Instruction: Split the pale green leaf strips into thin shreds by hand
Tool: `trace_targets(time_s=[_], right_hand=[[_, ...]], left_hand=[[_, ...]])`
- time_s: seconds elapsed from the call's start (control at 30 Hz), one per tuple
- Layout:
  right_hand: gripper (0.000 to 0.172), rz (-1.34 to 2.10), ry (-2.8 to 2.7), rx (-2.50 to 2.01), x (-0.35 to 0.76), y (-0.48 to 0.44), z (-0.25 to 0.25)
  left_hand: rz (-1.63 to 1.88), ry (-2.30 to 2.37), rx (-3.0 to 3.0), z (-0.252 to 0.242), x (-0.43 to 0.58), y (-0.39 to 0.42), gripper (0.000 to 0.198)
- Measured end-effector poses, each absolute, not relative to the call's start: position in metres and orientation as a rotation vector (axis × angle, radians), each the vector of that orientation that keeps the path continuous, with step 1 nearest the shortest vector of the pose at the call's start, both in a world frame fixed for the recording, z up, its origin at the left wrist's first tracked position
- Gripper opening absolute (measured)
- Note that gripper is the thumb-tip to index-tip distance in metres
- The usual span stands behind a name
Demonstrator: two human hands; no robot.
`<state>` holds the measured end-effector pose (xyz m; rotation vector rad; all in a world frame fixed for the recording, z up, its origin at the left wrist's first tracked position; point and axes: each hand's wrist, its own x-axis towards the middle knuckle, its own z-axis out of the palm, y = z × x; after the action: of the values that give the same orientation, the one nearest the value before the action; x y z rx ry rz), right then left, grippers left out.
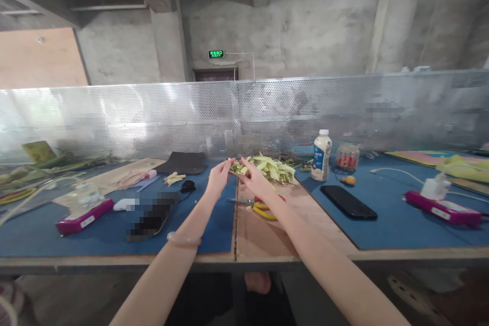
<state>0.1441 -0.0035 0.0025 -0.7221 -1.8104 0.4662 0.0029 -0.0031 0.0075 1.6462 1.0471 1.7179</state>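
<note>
Seeing at the far left a yellow-green printed packet (38, 151) lying near loose green stalks (66, 162), with lettering too blurred to read. Passing to a long magenta plastic power strip (84, 222) bearing a white label in illegible type, then to a smooth white rounded object (124, 205) resting just beside a dark slab-shaped device (153, 219), partly pixelated. Noticing beyond these a small heap of pale yellowish strips (174, 178) and a flat black sheet (181, 163). Reading high on the grey concrete wall (324, 25) a green-lit rectangular sign (216, 54) saying "安全出口" and "EXIT". Reaching forward with a bare left hand (218, 181), wearing a pale ring-shaped bracelet (184, 239), and curling the fingers about halfway. Bringing in a bare right hand (254, 179), likewise half curled, at the left end of a loose pile of pale green leaf strips (273, 168). Holding both hands close together, fingertips almost meeting; being unable to tell, from such small detail, of any strip pinched there. Finding under the right forearm, on a light-brown wooden board (294, 237), steel scissors (248, 202) with yellow and red handles. Moving right to a white-capped bottle (321, 155) standing upright, showing a blue label with unreadable white print, and, near it, a clear jar (347, 157) with red contents or markings. Spotting nearer a flat black phone (348, 202) and, further right, a second magenta power strip (443, 209) carrying a white plug (436, 186) and another illegible white label
</note>
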Motion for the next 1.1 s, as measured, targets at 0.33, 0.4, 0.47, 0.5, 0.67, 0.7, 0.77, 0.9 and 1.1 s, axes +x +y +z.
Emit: trace_targets(time_s=[0.33, 0.4, 0.47, 0.5, 0.67, 0.7, 0.77, 0.9, 1.1], right_hand=[[0.064, 0.532, -1.844, -0.679, 0.143, -0.020, 0.011], [0.064, 0.538, -1.847, -0.658, 0.142, -0.021, 0.011], [0.063, 0.548, -1.852, -0.656, 0.141, -0.023, 0.012], [0.062, 0.554, -1.853, -0.657, 0.141, -0.024, 0.012], [0.061, 0.597, -1.831, -0.607, 0.139, -0.023, 0.009], [0.062, 0.615, -1.828, -0.594, 0.139, -0.021, 0.007], [0.064, 0.657, -1.826, -0.577, 0.139, -0.017, 0.005], [0.066, 0.729, -1.814, -0.563, 0.140, -0.009, 0.001], [0.072, 0.932, -1.777, -0.540, 0.147, -0.005, 0.003]], left_hand=[[1.812, 1.062, 1.691, 0.010, 0.002, -0.005, 0.041], [1.842, 1.078, 1.680, 0.010, 0.002, -0.005, 0.039], [1.875, 1.100, 1.647, 0.010, 0.002, -0.005, 0.038], [1.888, 1.107, 1.625, 0.009, 0.002, -0.004, 0.037], [1.939, 1.107, 1.526, 0.009, 0.000, -0.003, 0.032], [1.944, 1.109, 1.507, 0.009, 0.000, -0.003, 0.031], [1.945, 1.113, 1.479, 0.008, -0.001, -0.001, 0.030], [1.945, 1.107, 1.478, 0.006, -0.005, 0.003, 0.029], [1.890, 1.073, 1.539, 0.005, -0.008, 0.006, 0.031]])
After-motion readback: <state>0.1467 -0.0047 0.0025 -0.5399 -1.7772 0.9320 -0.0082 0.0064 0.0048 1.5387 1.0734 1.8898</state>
